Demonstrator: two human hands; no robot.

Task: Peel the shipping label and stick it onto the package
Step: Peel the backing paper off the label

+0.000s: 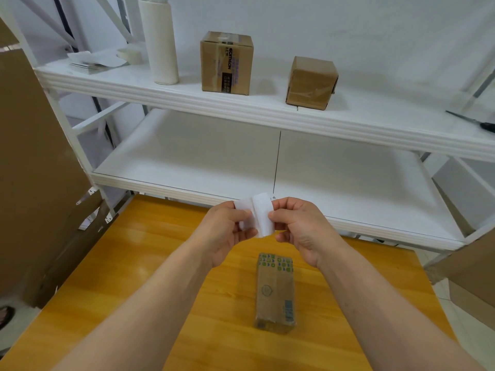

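Note:
A small white shipping label [257, 213] is held up in the air above the far part of the wooden table [139, 263]. My left hand [224, 231] pinches its left part, which bends away along a crease. My right hand [300, 228] pinches its right edge. The package [275, 291], a narrow brown parcel wrapped in clear film with green and blue print at its far end, lies flat on the table below and nearer than my hands.
A white metal shelf unit [241, 108] stands behind the table. On its upper shelf are a tall white bottle [159, 41], two cardboard boxes [227, 62] [310, 83], a tape roll [130, 55], a stack of labels [88, 66] and scissors [476, 123]. Flattened cardboard [34, 156] leans at the left.

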